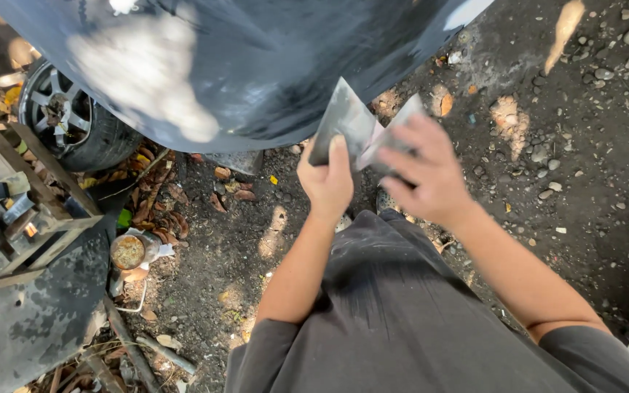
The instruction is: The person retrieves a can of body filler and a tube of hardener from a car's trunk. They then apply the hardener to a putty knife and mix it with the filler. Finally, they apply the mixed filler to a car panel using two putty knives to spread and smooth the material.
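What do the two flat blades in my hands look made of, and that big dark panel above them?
Left-hand blade: thin metal by its look, dull grey sheen, smeared. Right-hand blade: likely the same, paler, blurred. Dark panel: seemingly painted sheet metal, glossy where sunlight reflects, with pale dusty patches.

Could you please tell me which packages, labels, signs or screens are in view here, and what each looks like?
Small round open tin: on the dirt at lower left, beside dry leaves; metal rim, yellowish-brown contents.
No labels, signs or screens show.
Left hand and right hand each hold a flat grey metal spreader blade, not packaging.
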